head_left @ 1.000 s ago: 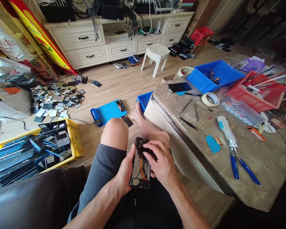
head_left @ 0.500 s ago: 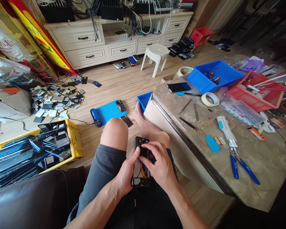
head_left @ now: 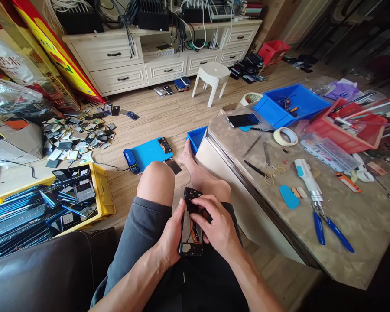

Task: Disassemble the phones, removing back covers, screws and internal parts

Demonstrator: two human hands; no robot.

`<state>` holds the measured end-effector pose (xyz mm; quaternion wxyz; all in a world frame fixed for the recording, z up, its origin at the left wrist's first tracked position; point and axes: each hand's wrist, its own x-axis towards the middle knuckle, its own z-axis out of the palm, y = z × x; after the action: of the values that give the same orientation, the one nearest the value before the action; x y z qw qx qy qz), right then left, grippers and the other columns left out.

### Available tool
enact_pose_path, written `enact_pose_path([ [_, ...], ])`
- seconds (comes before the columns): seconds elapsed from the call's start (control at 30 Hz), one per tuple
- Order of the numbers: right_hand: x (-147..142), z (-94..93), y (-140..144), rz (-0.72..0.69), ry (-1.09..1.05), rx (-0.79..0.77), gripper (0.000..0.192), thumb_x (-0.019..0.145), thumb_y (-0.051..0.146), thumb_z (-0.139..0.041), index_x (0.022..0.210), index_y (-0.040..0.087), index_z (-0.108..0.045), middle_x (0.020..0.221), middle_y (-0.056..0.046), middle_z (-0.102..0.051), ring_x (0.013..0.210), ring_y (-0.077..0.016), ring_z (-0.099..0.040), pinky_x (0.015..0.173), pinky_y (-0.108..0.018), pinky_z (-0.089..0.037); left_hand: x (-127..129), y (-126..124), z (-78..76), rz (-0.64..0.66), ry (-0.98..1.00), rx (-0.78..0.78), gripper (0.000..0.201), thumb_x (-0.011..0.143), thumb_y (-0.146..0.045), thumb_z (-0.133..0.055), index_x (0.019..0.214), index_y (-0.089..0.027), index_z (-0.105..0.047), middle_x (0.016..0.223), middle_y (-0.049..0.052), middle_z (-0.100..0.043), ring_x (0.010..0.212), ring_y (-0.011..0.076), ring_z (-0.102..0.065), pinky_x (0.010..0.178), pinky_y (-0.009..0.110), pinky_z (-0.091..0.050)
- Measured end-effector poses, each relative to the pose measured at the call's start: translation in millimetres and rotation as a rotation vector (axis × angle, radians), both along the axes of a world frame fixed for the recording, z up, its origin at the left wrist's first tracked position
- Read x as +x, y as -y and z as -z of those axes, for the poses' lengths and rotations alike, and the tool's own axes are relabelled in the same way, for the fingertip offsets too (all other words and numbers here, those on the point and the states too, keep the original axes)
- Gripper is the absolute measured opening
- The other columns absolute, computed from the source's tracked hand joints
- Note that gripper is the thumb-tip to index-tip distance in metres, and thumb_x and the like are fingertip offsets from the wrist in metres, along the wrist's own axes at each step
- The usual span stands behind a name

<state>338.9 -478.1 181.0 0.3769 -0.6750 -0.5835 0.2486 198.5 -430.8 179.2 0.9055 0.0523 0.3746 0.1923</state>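
Note:
An opened smartphone [head_left: 191, 236] with its back off lies over my lap, its dark frame, orange flex cable and inner parts showing. My left hand [head_left: 170, 236] is closed round its left edge, the thumb pointing up along the side. At the phone's upper half, my right hand [head_left: 217, 223] has thumb and index finger bent close together over a dark inner part. Whatever sits between those fingertips is too dark to make out. The other right fingers are partly hidden beside the phone's right edge.
To the right, a table [head_left: 338, 225] carries blue-handled cutters [head_left: 325, 225], a tape roll [head_left: 285, 136], a blue tray [head_left: 289, 104] and a red tray [head_left: 347, 128]. A yellow crate [head_left: 105, 195] of phones stands left. On the floor are a blue mat [head_left: 147, 151] and a white stool [head_left: 214, 71].
My left thumb has shifted from the phone's upper face to its left edge. The phone has tilted slightly, and my right hand remains at its upper half.

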Motion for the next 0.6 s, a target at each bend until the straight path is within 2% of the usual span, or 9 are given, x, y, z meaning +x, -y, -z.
enact_pose_path([
  [0.2,2.9,-3.4,1.5,-0.057,0.119,0.062,0.026,0.093,0.013,-0.066,0.116,0.025,-0.067,0.11,-0.002,-0.07,0.097,-0.0191,-0.069,0.087,-0.031,-0.055,0.5,0.5,0.7,0.014,-0.065,0.029,0.057,0.093,-0.066,-0.054,0.109,-0.014,-0.069,0.076,0.008,-0.072,0.068,0.0232,-0.072,0.065,0.033,-0.057],
  [0.37,0.5,2.9,1.3,-0.079,0.182,0.081,0.026,0.094,0.011,-0.063,0.117,0.024,-0.066,0.107,-0.002,-0.072,0.096,-0.0193,-0.071,0.085,-0.031,-0.054,1.0,3.7,4.4,0.037,-0.189,0.079,0.057,0.092,-0.066,-0.054,0.109,-0.013,-0.067,0.071,0.007,-0.069,0.06,0.0213,-0.068,0.058,0.031,-0.054],
  [0.5,-0.3,9.9,1.8,-0.079,0.215,0.076,0.021,0.097,0.01,-0.056,0.109,0.023,-0.068,0.097,-0.003,-0.07,0.088,-0.0204,-0.07,0.079,-0.032,-0.052,0.5,8.5,8.8,0.071,-0.232,0.217,0.058,0.091,-0.067,-0.057,0.121,-0.018,-0.059,0.08,0.005,-0.069,0.06,0.0177,-0.066,0.055,0.027,-0.05],
  [0.6,0.0,10.1,3.2,-0.028,0.107,0.041,0.019,0.097,0.013,-0.055,0.103,0.023,-0.07,0.093,-0.003,-0.07,0.086,-0.0208,-0.069,0.079,-0.032,-0.052,-1.0,10.0,6.4,0.088,-0.194,0.362,0.054,0.093,-0.064,-0.057,0.129,-0.023,-0.052,0.096,0.004,-0.069,0.068,0.0146,-0.065,0.059,0.025,-0.048],
])
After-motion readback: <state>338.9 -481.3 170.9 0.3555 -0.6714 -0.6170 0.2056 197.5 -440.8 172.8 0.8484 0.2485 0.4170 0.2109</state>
